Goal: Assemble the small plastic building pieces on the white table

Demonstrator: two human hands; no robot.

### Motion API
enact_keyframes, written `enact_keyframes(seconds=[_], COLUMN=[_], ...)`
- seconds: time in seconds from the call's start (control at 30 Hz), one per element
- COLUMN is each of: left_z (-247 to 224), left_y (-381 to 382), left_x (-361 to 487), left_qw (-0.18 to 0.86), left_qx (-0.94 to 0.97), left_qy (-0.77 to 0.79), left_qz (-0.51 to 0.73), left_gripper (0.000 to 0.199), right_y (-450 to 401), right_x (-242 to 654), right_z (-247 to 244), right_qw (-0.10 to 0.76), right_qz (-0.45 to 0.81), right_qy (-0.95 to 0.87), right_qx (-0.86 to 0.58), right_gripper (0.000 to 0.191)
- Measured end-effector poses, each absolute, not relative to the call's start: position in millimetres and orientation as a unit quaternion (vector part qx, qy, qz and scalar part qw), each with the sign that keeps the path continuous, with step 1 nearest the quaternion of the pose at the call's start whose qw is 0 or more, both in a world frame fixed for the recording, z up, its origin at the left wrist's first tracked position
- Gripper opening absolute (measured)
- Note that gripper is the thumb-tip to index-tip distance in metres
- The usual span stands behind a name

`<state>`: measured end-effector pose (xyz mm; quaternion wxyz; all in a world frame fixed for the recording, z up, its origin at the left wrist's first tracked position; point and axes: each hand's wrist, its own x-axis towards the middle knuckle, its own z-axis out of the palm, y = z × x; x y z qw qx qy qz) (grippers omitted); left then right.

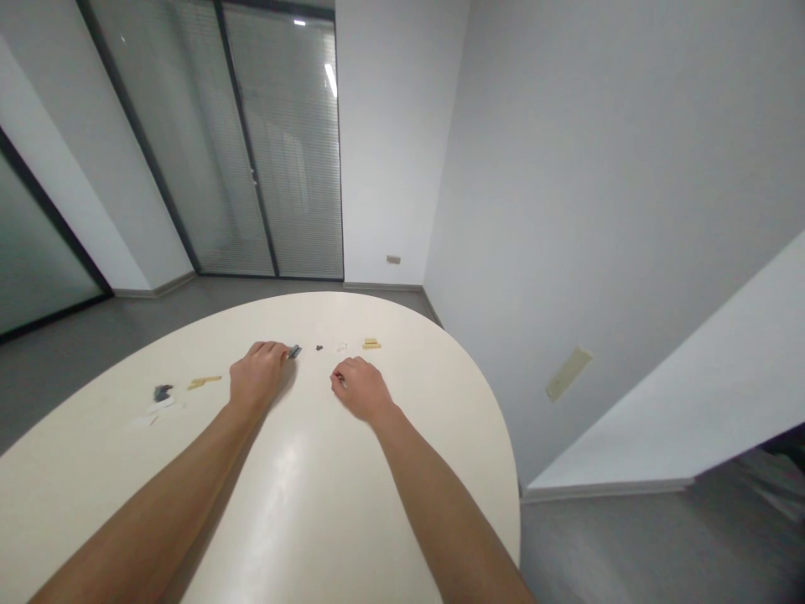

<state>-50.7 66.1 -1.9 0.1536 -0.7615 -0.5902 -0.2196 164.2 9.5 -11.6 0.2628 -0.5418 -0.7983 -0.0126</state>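
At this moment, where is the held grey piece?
In the head view, the grey piece sticks out of the left hand, just left of small dark pieces.

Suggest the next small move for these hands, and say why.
Probably ease the right hand toward the small grey piece. The left hand holds that piece, while the right hand is curled and apart from it, to its right and nearer the wearer; whether the right hand holds anything is too small to tell.

Pale walls, grey floor, dark-framed glass partition.
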Motion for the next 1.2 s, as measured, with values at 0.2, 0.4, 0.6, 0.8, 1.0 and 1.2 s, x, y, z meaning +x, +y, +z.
enact_keyframes(seconds=[0.2,0.4,0.6,0.8,1.0,1.2], left_z=[-0.8,-3.6,-2.1,-4.2,-3.8,-5.5], left_y=[69.4,72.0,72.4,74.2,71.7,71.4], left_x=[-54.0,-56.0,-51.1,-50.1,-49.7,-50.0], left_qw=[0.069,0.018,-0.009,-0.004,-0.008,-0.017], left_qx=[-0.641,-0.603,-0.621,-0.647,-0.67,-0.679], left_qy=[-0.694,-0.716,-0.723,-0.718,-0.703,-0.696], left_qz=[-0.321,-0.353,-0.303,-0.256,-0.24,-0.235], left_gripper=[0.025,0.025,0.025,0.025,0.027,0.029], right_y=[9.6,11.3,12.5,13.5,13.0,13.0], right_x=[165.7,167.5,169.1,170.3,171.3,172.4], right_z=[-11.2,-11.2,-12.0,-13.4,-12.2,-12.1], right_qw=[0.275,0.291,0.299,0.299,0.3,0.3], right_qz=[-0.008,-0.002,0.003,0.007,0.017,0.025], right_qy=[-0.795,-0.793,-0.794,-0.793,-0.793,-0.793], right_qx=[-0.541,-0.536,-0.53,-0.53,-0.529,-0.53], right_gripper=[0.014,0.013,0.011,0.009,0.009,0.01])
